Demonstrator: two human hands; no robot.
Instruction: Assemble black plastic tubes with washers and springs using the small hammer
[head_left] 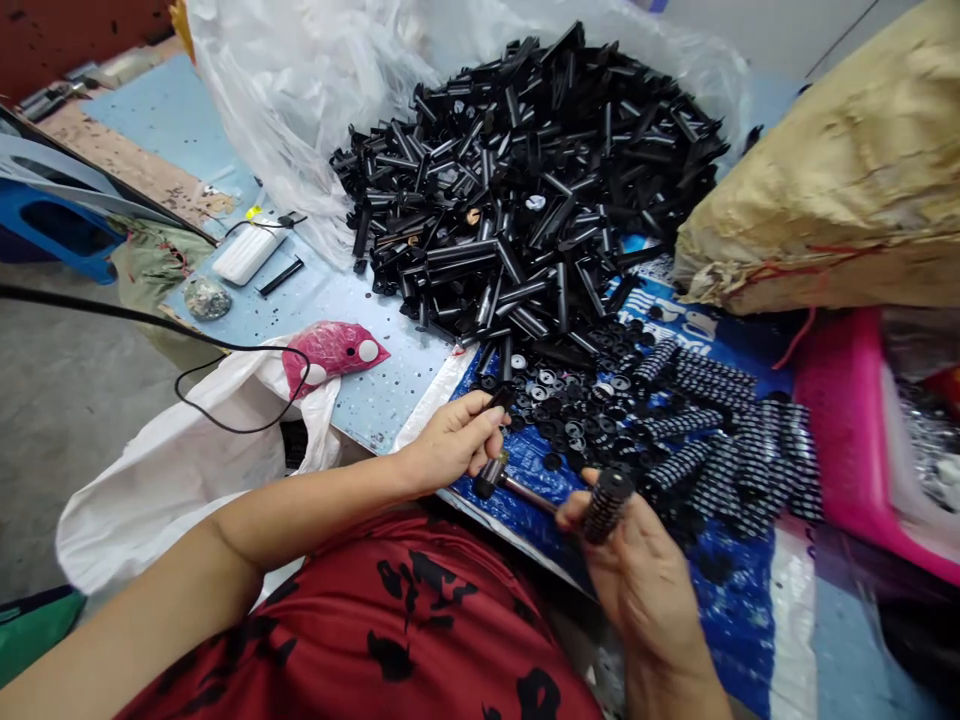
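Note:
My left hand (459, 440) is closed in a pinch on a small black plastic tube (501, 400). In my right hand (641, 555) is a black cylinder (608, 505) covered with rows of light dots, gripped between thumb and fingers. A small hammer (489, 474) extends between my hands, its shaft reaching my right fingers; whether those fingers also grip it I cannot tell. Just beyond them, loose black discs (574, 410) are scattered over a blue plastic sheet (536, 455). Several more dotted cylinders (716, 470) lie stacked to the right of the discs.
A large heap of black plastic tubes (525, 190) spills from a clear bag (300, 110). A pink bin (847, 430) and tan sack (825, 180) stand right. Left are a pink packet (330, 350), a white power bank-like block (249, 252) and a black cable (150, 318) across the table edge.

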